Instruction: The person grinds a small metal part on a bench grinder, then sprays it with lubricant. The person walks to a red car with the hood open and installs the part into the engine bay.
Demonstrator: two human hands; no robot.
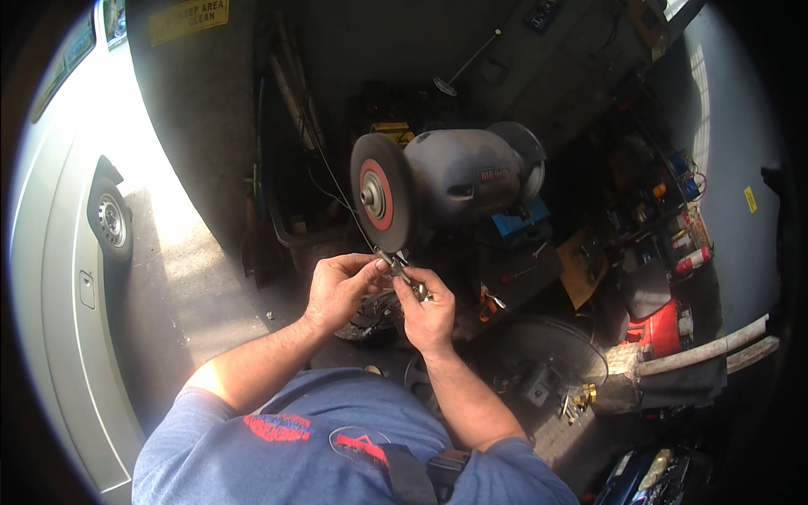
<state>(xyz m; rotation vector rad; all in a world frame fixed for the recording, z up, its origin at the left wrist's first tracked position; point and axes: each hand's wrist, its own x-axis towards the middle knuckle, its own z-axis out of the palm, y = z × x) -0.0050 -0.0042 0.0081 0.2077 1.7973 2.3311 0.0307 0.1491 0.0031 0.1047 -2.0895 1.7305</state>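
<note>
A bench grinder (459,160) stands in front of me, with a dark wheel (396,168) around a red centre disc on its left side. Just beneath that wheel, both hands hold a small metal part (396,268), its tip at or very near the wheel's lower edge; whether it touches I cannot tell. My left hand (341,290) pinches the part between thumb and finger. My right hand (425,316) is closed on it from the right, thumb on top. Small shiny pieces by the right fingers are too small to make out.
A white van (59,337) is at the left. Cluttered shelves (673,219), red containers (652,328) and pale bars (699,353) fill the right. Pliers with orange handles (490,303) lie below the grinder, near a large dark disc (581,362). A yellow sign (189,21) hangs top left.
</note>
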